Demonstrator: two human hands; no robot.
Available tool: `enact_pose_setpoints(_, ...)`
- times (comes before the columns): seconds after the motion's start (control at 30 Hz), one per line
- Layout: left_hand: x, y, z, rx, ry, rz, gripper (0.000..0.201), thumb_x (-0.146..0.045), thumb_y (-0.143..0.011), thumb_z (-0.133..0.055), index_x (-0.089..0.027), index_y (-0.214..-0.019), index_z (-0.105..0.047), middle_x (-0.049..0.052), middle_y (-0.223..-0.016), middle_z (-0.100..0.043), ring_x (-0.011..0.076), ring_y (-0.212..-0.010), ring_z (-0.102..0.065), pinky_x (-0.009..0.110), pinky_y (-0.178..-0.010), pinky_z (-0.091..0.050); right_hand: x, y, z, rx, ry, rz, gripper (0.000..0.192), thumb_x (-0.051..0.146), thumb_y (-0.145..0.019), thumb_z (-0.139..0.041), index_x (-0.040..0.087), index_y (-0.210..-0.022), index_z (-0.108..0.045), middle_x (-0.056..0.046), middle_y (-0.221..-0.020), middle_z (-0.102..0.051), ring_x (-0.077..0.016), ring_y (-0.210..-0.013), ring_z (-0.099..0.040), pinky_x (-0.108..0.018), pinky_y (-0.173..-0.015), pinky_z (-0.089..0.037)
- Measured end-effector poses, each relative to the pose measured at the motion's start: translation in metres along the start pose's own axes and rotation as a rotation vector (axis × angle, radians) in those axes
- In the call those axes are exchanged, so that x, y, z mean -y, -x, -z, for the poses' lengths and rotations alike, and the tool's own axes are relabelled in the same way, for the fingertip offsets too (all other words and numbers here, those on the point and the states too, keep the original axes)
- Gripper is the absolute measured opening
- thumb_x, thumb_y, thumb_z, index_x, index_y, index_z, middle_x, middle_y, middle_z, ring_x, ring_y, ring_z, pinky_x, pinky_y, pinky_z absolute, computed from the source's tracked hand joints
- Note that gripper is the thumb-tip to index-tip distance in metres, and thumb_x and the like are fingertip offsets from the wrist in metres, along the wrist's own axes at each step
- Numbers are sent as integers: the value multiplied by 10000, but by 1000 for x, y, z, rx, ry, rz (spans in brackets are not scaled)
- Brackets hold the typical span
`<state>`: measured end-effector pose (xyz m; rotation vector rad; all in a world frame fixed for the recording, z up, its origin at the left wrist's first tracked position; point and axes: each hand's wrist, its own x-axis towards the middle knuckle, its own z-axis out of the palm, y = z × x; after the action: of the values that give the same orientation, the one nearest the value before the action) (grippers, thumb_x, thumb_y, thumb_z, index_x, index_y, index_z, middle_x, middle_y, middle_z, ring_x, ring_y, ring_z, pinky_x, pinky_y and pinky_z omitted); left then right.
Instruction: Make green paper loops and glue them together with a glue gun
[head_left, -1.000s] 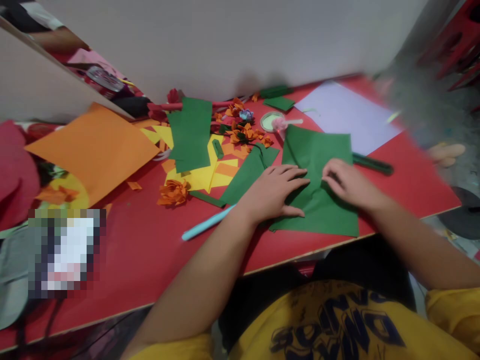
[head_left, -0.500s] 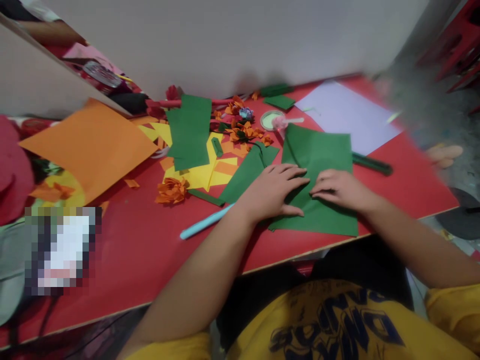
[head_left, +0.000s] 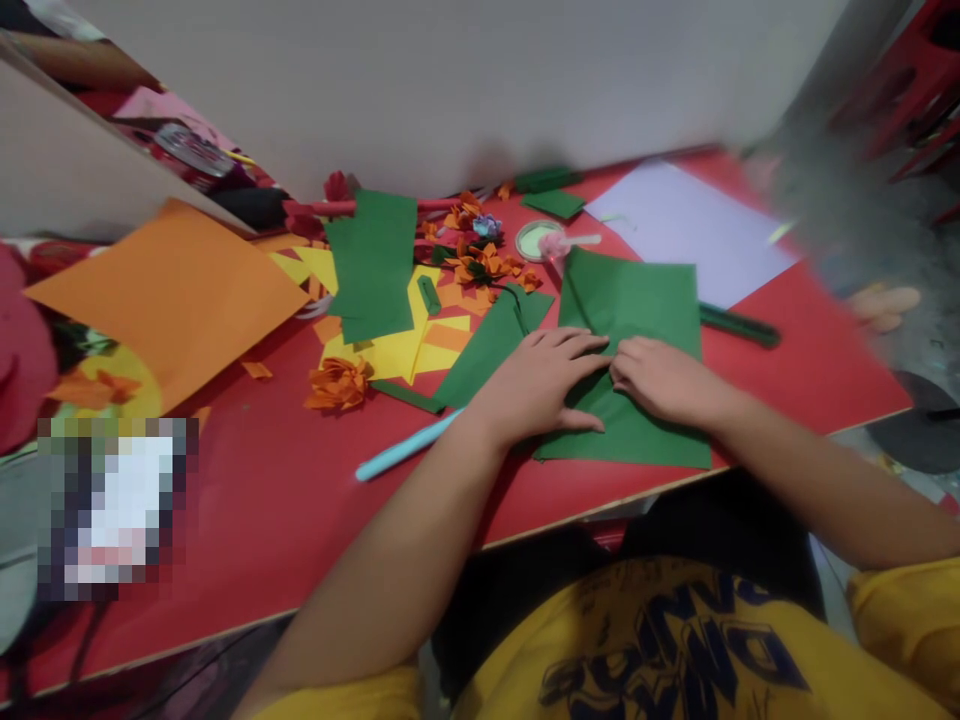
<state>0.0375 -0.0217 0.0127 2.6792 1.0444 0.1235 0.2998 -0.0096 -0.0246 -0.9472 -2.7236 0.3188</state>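
A green paper sheet lies on the red table in front of me, with a fold line down its left part. My left hand lies flat on the sheet's left side, fingers spread and pointing right. My right hand presses down on the sheet's middle, its fingertips touching those of the left hand. Neither hand grips anything. A light blue pen lies just left of my left wrist.
An orange sheet, green strips, yellow paper and orange paper flowers litter the table's left and middle. A lilac sheet, a dark green pen and a small round tub lie behind. A wall stands close behind the table.
My right hand has slid left across the green sheet until its fingers meet my left hand. The left hand has stayed in place.
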Motion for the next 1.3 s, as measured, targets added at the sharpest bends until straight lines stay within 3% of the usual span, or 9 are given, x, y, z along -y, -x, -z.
enact_pose_setpoints(0.13,1,1,-1,-5,5,-5,872,-672,-907,-903,-263,-1631,-642,146,-1750,-573,403,-1612,-502,569,-1315,-382,-11,10,12,-162,-194,-142,80,181,-1075,-625,193,-1016,-678,-101,-1017,-704,-249,-918,-645,-358,-823,-499)
enact_pose_setpoints(0.23,1,1,0,-4,11,-12,863,-676,-915,-893,-265,-1631,-644,146,-1750,-572,400,-1615,-498,568,-1317,-381,-13,15,19,-227,-358,-109,71,171,-1043,-681,209,-987,-700,-61,-973,-736,-214,-871,-685,-326,-796,-513)
enact_pose_setpoints(0.33,1,1,1,6,8,-7,870,-684,-917,-887,-268,-1638,-636,141,-1759,-563,398,-1623,-491,572,-1325,-377,-10,14,18,-155,-397,44,92,198,-1062,-701,219,-1001,-766,-58,-981,-783,-221,-933,-720,-336,-862,-539)
enact_pose_setpoints(0.53,0,1,1,20,0,6,886,-690,-907,-894,-259,-1637,-637,140,-1771,-550,397,-1634,-480,573,-1334,-372,-15,11,11,-50,-167,252,276,337,-1158,-610,256,-1232,-863,-99,-1008,-746,-254,-957,-647,-378,-860,-494)
enact_pose_setpoints(0.73,0,2,0,6,-1,-8,870,-690,-913,-889,-261,-1629,-643,139,-1759,-564,390,-1626,-490,542,-1325,-367,-17,16,20,-11,-215,197,217,327,-1124,-654,221,-1062,-833,-96,-1028,-753,-261,-990,-673,-391,-913,-504)
enact_pose_setpoints(1.0,-1,3,0,-1,-7,-24,958,-750,-893,-875,-271,-1676,-600,140,-1785,-535,395,-1645,-473,525,-1333,-339,-15,17,19,25,-159,223,288,351,-1157,-595,251,-1237,-852,-100,-1049,-770,-274,-999,-677,-401,-905,-503)
enact_pose_setpoints(1.3,-2,2,0,15,-15,-7,960,-760,-889,-872,-274,-1673,-605,144,-1787,-532,399,-1650,-462,530,-1333,-338,-12,15,23,55,-193,199,214,309,-1124,-636,215,-1072,-821,-99,-1028,-763,-264,-970,-684,-378,-884,-517)
